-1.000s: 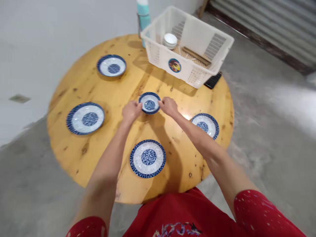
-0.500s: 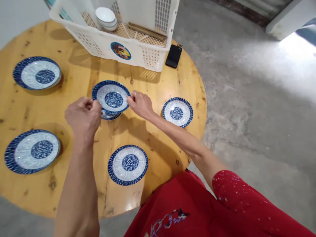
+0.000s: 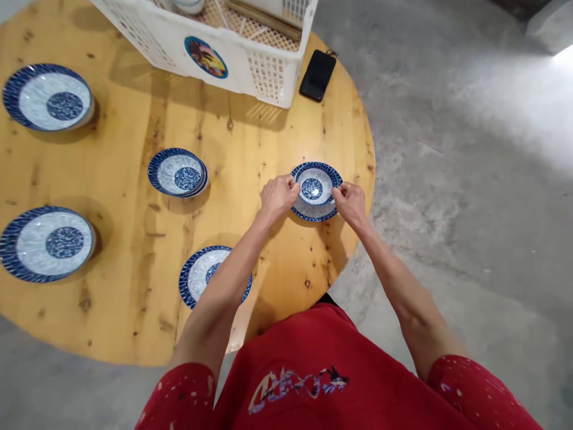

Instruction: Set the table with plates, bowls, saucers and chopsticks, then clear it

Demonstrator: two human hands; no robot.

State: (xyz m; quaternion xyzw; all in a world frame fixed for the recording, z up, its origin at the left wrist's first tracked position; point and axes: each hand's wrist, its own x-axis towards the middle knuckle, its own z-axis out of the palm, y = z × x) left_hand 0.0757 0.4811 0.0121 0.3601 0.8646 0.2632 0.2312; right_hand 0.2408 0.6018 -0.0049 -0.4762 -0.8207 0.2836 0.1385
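Observation:
A small blue-and-white plate (image 3: pixel 312 187) is held level at its two sides. My left hand (image 3: pixel 280 194) pinches its left rim and my right hand (image 3: pixel 350 202) pinches its right rim. It is over a larger patterned plate (image 3: pixel 314 216) near the table's right edge, covering most of it; I cannot tell whether the two touch. A stack of matching small plates (image 3: pixel 172 171) stands left of my hands. Nearer to me, another plate (image 3: pixel 197 272) is partly hidden behind my left forearm.
Two stacks of larger blue-rimmed dishes, a far stack (image 3: pixel 49 98) and a near stack (image 3: pixel 47 245), stand at the left of the round wooden table (image 3: pixel 120 298). A white plastic crate (image 3: pixel 242 65) with a white bowl (image 3: pixel 190 6) inside is at the back, beside a black phone (image 3: pixel 317 76).
Both hands have moved right, carrying the small plate from the middle stack to above the right-hand plate. The view has shifted, with the crate now cut off at the top.

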